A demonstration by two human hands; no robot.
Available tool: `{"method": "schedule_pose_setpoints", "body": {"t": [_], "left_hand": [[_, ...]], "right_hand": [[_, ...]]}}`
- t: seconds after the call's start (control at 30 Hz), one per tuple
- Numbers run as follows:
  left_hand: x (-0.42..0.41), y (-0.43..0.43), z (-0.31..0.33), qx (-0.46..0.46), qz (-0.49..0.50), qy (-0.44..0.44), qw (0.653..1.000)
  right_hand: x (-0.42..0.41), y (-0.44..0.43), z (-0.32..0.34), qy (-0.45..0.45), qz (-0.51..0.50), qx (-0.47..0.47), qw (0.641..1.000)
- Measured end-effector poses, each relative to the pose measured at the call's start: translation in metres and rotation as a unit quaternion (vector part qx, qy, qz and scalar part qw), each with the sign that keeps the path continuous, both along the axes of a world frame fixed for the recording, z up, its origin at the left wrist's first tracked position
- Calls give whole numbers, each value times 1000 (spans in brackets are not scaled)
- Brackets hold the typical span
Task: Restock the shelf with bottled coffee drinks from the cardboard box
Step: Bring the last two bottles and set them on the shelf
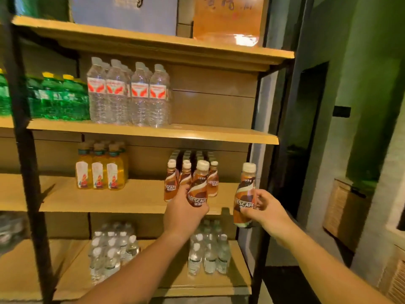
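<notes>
My left hand point(183, 212) grips a brown bottled coffee drink point(198, 185) with a white cap, held upright at the front edge of the wooden shelf point(131, 199). Behind it on that shelf stand several coffee bottles point(192, 170) in rows. My right hand point(264, 210) holds a second coffee bottle point(244, 194), upright, just off the shelf's right end beside the black upright post. The cardboard box is not in view.
Yellow drink bottles point(102, 170) stand on the same shelf to the left. Clear water bottles point(129, 94) and green bottles point(59, 97) fill the shelf above. Small clear bottles point(208, 251) sit on the shelf below. A green wall lies to the right.
</notes>
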State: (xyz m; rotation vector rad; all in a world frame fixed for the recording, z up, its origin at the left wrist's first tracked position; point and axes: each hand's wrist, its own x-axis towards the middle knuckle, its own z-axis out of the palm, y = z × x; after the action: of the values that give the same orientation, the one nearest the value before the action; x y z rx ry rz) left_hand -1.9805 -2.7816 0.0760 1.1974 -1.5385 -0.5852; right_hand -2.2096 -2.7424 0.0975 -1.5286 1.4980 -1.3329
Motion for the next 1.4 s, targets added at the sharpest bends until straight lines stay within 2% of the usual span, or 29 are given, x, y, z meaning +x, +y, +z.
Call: {"method": "schedule_pose_setpoints", "body": {"t": [0.2, 0.33, 0.7, 0.87, 0.97, 1.1, 1.23, 1.4], "left_hand": [[-32, -67, -22, 5, 49, 53, 997], [-46, -101, -37, 0, 88, 29, 996], [-72, -170, -69, 20, 95, 89, 991], [-80, -181, -78, 15, 95, 126, 987], [-88, -182, -85, -24, 119, 100, 988], [-93, -187, -98, -103, 241, -48, 964], [-94, -189, -100, -155, 245, -71, 954], [-94, -187, -109, -145, 203, -60, 967]], "right_hand": [[-22, -104, -18, -9, 77, 34, 996], [-25, -154, -37, -41, 102, 50, 993], [-18, -228, -76, -98, 110, 38, 988], [-22, -242, -85, -89, 129, 40, 987], [-24, -244, -86, -84, 128, 35, 988], [-26, -246, -87, -65, 126, 32, 989], [-25, -248, -89, -63, 103, 28, 992], [-25, -248, -95, -90, 102, 25, 990]]}}
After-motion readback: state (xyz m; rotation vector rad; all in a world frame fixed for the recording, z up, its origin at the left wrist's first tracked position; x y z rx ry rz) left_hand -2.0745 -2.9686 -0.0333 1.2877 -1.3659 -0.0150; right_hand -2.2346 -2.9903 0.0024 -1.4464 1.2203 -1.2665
